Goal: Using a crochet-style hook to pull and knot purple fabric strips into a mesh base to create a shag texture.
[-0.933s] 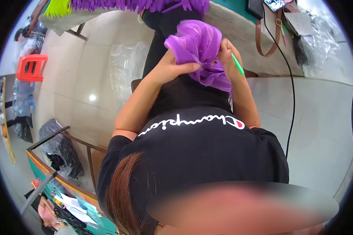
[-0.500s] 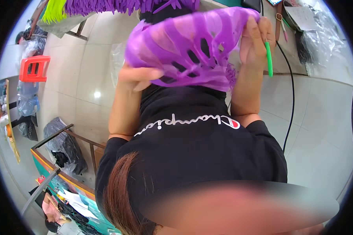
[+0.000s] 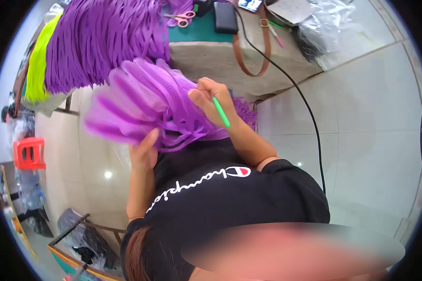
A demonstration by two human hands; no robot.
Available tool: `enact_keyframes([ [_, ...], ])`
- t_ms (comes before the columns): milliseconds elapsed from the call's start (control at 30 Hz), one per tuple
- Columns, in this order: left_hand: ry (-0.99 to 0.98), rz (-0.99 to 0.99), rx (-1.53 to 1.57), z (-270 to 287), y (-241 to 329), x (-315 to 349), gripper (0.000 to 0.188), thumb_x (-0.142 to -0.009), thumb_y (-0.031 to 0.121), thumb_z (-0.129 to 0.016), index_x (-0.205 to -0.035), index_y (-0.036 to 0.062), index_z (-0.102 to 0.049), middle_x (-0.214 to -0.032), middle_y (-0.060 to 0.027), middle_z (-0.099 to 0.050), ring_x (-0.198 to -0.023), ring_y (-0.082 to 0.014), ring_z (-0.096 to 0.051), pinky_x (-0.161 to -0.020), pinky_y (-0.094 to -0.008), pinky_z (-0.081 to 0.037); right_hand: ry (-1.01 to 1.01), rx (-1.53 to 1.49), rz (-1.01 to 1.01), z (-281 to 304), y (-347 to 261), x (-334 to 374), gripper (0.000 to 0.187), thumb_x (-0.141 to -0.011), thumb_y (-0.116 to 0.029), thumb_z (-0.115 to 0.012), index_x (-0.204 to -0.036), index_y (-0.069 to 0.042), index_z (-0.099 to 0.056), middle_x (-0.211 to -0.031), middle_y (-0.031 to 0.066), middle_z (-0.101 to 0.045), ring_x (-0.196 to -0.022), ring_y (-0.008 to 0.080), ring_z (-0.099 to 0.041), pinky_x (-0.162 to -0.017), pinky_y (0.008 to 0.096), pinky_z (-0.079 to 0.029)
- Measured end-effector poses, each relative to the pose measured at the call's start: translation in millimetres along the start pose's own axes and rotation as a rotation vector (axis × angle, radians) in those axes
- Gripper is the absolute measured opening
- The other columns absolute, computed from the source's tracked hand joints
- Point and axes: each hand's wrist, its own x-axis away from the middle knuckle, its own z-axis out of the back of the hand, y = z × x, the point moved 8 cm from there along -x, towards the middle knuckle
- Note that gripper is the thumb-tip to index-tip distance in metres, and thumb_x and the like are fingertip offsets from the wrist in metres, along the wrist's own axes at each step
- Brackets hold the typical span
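I hold a bundle of bright purple fabric strips [image 3: 140, 105] in front of my black shirt. My left hand [image 3: 144, 151] grips its lower edge from underneath. My right hand [image 3: 212, 99] pinches the strips at the bundle's right side and also holds a thin green stick [image 3: 221, 112] between its fingers. The bundle fans out to the left and is blurred by motion. Just beyond it, a large heap of the same purple strips [image 3: 103, 42] hangs over the table's edge.
Beside the heap lie yellow-green strips [image 3: 37, 65]. The table [image 3: 211, 58] carries pink scissors [image 3: 182, 18], a dark flat case [image 3: 225, 18], a brown strap [image 3: 248, 51] and plastic bags [image 3: 323, 28]. A black cable [image 3: 309, 122] runs across the tiled floor. A red stool [image 3: 29, 152] stands left.
The purple bundle has gone from bunched near my chest to raised and fanned out toward the table's hanging heap. Both hands moved with it, and the green stick stayed in my right hand.
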Motion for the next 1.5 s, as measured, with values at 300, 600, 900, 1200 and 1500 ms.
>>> enact_keyframes([
  [300,-0.136,0.255,0.305,-4.2,-38.7,14.9,0.066,-0.09,0.051,-0.048,-0.135,0.005,-0.037,-0.133,-0.0131,-0.047,-0.122,-0.0303,-0.045,-0.103,-0.0458,-0.035,-0.096,-0.055,-0.018,-7.7,-18.4,9.5,0.048,-0.075,-0.011,-0.076,-0.063,-0.008,-0.029,-0.061,0.0,-0.035,-0.058,0.0099,-0.029,-0.05,0.0268,-0.029],
  [600,-0.189,0.096,0.531,-19.0,-8.1,2.1,0.078,-0.081,0.049,-0.064,-0.137,0.0046,-0.033,-0.128,-0.0138,-0.051,-0.118,-0.0309,-0.047,-0.1,-0.0432,-0.038,-0.391,0.1,0.198,-31.1,-28.9,13.9,0.049,-0.081,-0.03,-0.072,-0.064,-0.006,-0.033,-0.065,0.0074,-0.051,-0.06,0.0139,-0.048,-0.053,0.0258,-0.04],
  [900,0.095,0.454,0.402,-7.7,-32.0,1.1,0.05,-0.094,0.038,-0.046,-0.125,-0.0019,-0.048,-0.117,-0.0134,-0.058,-0.109,-0.0241,-0.055,-0.096,-0.0396,-0.041,-0.113,-0.354,-0.149,-14.3,12.5,10.2,0.061,-0.091,-0.058,-0.037,-0.067,-0.004,-0.044,-0.067,0.0047,-0.05,-0.061,0.0096,-0.042,-0.055,0.0253,-0.034],
  [1200,0.144,0.438,0.091,-10.9,-38.2,8.2,0.045,-0.086,0.024,-0.065,-0.121,0.0029,-0.048,-0.112,-0.0147,-0.058,-0.107,-0.0258,-0.056,-0.094,-0.0418,-0.044,-0.057,-0.365,0.049,-9.8,-8.4,6.4,0.059,-0.094,-0.056,-0.034,-0.071,-0.004,-0.047,-0.065,0.0004,-0.044,-0.06,0.0084,-0.04,-0.054,0.0268,-0.035],
  [1500,0.295,0.263,0.087,-14.1,-24.8,2.5,0.035,-0.081,0.001,-0.067,-0.113,0.003,-0.052,-0.106,-0.0089,-0.059,-0.098,-0.0193,-0.059,-0.087,-0.0341,-0.048,-0.004,-0.278,-0.163,-0.1,2.5,8.0,0.016,-0.085,-0.01,-0.066,-0.077,-0.004,-0.053,-0.072,0.002,-0.055,-0.06,0.0047,-0.049,-0.053,0.0181,-0.039],
])
